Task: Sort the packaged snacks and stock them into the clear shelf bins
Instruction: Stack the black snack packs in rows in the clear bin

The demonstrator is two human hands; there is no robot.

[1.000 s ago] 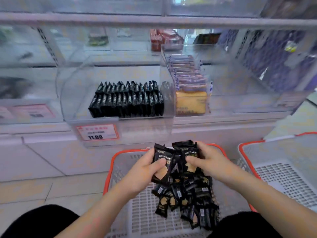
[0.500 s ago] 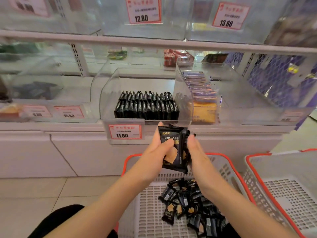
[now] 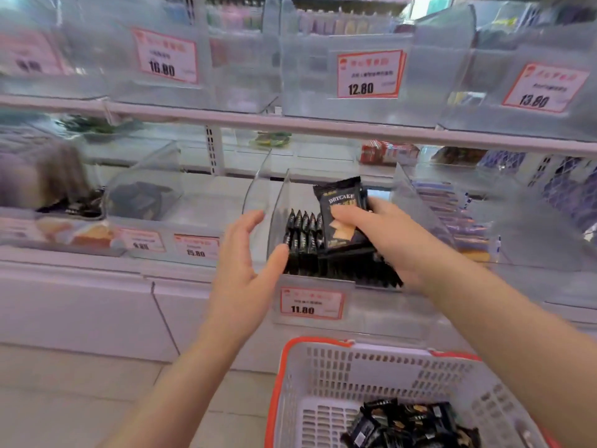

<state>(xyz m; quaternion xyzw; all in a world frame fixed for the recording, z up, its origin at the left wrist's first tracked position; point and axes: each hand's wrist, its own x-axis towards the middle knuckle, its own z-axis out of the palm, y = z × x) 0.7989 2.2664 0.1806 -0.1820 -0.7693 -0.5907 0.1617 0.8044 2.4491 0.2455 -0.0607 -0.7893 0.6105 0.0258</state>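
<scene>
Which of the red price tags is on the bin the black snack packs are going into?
The tag reading 11.80, on the front of the clear bin where the right hand holds the black packs. The other readable tags show different prices.

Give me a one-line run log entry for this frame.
phase: stocking | right hand: holds black Drycake packets over clear bin | left hand: open, beside bin | basket: packets remain
</scene>
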